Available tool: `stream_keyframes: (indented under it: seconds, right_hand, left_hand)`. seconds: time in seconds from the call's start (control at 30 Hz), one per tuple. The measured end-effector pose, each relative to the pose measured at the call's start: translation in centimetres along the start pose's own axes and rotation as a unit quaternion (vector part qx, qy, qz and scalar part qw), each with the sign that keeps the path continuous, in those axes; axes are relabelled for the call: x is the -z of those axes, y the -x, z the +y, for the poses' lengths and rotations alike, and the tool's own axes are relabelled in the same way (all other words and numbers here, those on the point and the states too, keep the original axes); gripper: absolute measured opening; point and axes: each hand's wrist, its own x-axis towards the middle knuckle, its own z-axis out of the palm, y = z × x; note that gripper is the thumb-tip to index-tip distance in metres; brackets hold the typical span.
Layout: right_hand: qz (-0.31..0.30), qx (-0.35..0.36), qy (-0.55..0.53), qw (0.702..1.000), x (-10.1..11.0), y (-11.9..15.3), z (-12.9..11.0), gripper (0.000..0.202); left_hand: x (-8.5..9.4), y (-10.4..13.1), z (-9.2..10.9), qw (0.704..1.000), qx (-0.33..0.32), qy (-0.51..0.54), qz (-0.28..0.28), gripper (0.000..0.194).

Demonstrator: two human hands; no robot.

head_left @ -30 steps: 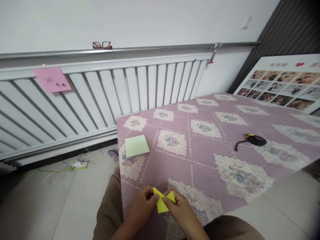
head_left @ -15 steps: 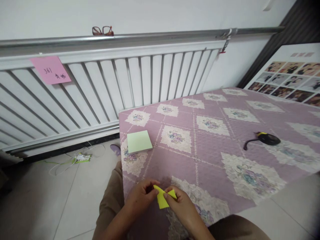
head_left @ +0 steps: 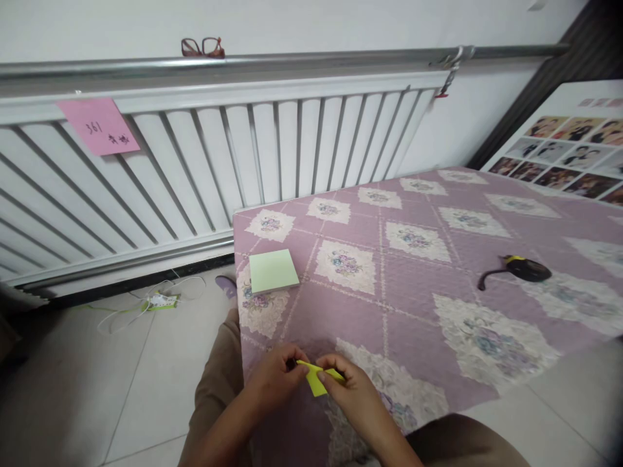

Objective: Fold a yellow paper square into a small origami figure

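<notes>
A small piece of folded yellow paper (head_left: 317, 382) is held between my two hands, low over the near edge of the cloth-covered table. My left hand (head_left: 276, 373) pinches its left corner between thumb and fingers. On the other side, my right hand (head_left: 349, 384) grips the paper with the thumb on top, hiding part of it. Beyond my left hand, a pad of pale green sticky notes (head_left: 273, 270) lies near the table's left edge.
The purple floral tablecloth (head_left: 341, 311) covers the table. A black object with a cord-like tail and yellow patch (head_left: 528, 268) rests at right. A white radiator (head_left: 292, 143) lines the wall, bearing a pink note (head_left: 100, 127). Glasses (head_left: 203, 47) sit on the pipe. A power strip (head_left: 162, 301) lies on the floor.
The yellow paper has tilted, so less of its face shows. Both hands keep hold of it, with fingers slightly shifted. The whole view has moved a little.
</notes>
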Motion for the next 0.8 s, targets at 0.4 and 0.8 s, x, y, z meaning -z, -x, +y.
stream_keyframes:
  seconds: [0.4, 0.8]
  right_hand:
    - [0.018, 0.119, 0.163, 0.979, 0.4, -0.1, -0.8, 0.013]
    - [0.064, 0.351, 0.437, 0.826, 0.1, 0.2, 0.9, 0.02]
  left_hand:
    - [0.0, 0.0, -0.1, 0.999, -0.036, -0.018, 0.008, 0.011]
    - [-0.4, 0.6, -2.5, 0.878, -0.288, -0.368, 0.104, 0.028]
